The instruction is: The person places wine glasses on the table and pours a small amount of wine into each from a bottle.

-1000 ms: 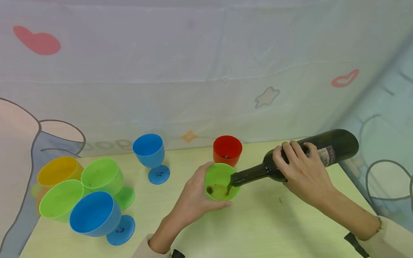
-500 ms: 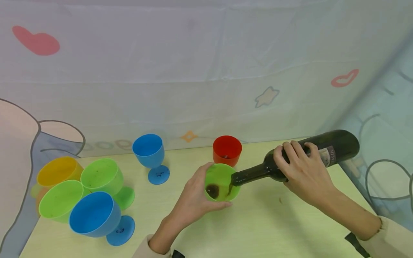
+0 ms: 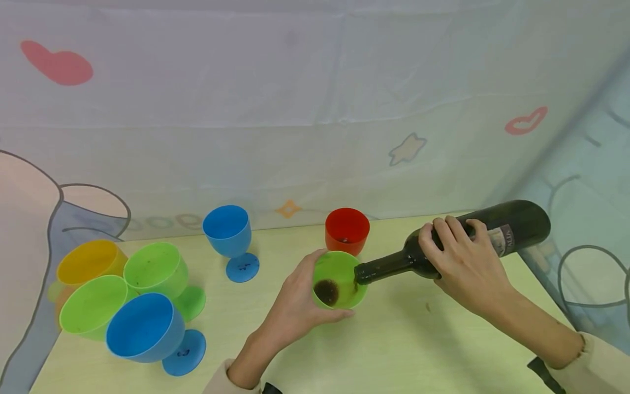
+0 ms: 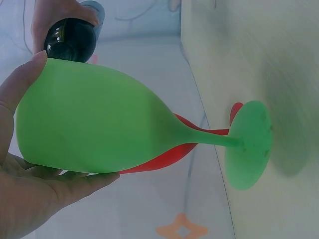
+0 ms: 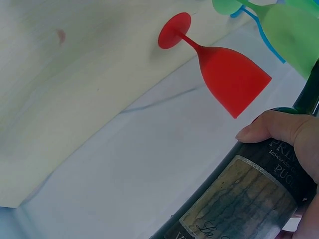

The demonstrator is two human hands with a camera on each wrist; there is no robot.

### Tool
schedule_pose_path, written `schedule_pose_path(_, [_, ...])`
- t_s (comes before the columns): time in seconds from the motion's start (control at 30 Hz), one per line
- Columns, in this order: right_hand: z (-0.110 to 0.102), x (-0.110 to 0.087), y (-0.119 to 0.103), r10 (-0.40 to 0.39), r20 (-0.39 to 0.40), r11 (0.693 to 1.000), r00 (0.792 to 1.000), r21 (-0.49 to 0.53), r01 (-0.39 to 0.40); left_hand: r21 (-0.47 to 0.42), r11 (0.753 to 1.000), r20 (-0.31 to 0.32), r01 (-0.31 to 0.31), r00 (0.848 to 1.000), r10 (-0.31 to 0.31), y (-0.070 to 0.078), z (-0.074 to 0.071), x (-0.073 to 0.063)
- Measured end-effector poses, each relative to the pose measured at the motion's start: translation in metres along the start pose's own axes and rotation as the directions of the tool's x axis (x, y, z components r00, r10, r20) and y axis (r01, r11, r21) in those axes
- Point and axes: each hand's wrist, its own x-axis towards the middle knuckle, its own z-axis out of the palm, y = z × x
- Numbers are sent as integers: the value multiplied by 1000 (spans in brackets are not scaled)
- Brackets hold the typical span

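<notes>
My left hand (image 3: 300, 298) grips the bowl of a green plastic goblet (image 4: 94, 119), thumb on one side and fingers on the other. A small dark pool of liquid (image 3: 326, 293) lies inside it. With my right hand (image 3: 467, 262) I hold a dark glass wine bottle (image 3: 517, 221) around its body, label partly covered. The bottle tilts down to the left, its mouth over the goblet's right inner side, and a thin trickle shows at the lip. Just behind the green goblet stands a red goblet (image 3: 346, 227), its lower part hidden in the head view.
A blue goblet (image 3: 227, 230) stands at the back, left of centre. On the left cluster a yellow goblet (image 3: 91, 262), two green ones and another blue goblet (image 3: 145, 328). A printed cloth (image 3: 315, 109) hangs behind the pale table (image 3: 394, 350).
The dark pool in the green goblet has grown, while the stream from the bottle has thinned. The bottle has shifted very slightly right; both hands keep their grip.
</notes>
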Motion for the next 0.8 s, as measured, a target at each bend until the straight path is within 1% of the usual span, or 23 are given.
schedule_pose_path(0.5, [-1, -1, 0, 3, 9, 1000, 1000, -2, -3, 19, 1000, -9, 11, 1000, -11, 1, 0, -1])
schedule_pose_path(0.8, [0, -2, 0, 8, 13, 1000, 1000, 2, -8, 29, 1000, -15, 6, 1000, -6, 1, 0, -1])
